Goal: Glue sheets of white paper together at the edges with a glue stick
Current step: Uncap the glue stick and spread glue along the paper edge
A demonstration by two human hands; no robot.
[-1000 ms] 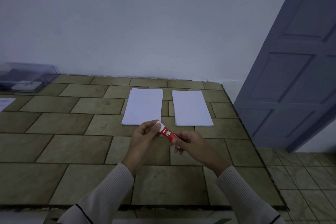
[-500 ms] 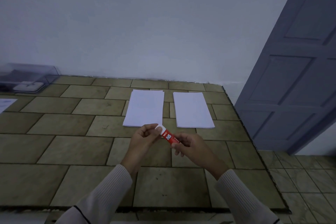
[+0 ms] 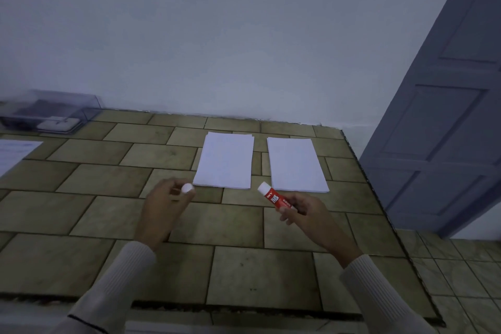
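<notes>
Hands are hovering apart over the tiled counter (image 3: 81, 211). Left hand (image 3: 165, 206) is pinching the white cap (image 3: 187, 187) at its fingertips. Right hand (image 3: 309, 214) is gripping the red glue stick (image 3: 275, 198) by its base, with the uncapped tip pointing to 11 o'clock. Left paper stack (image 3: 225, 163) is lying just beyond the cap at 1 o'clock. Right paper stack (image 3: 296, 164) is lying just beside the stick's tip. Clear box (image 3: 48, 111) is sitting at 10 o'clock.

Tiled counter (image 3: 81, 211), clear plastic box (image 3: 51, 114) — far left, printed sheet (image 3: 13, 154), grey door (image 3: 447, 116)
</notes>
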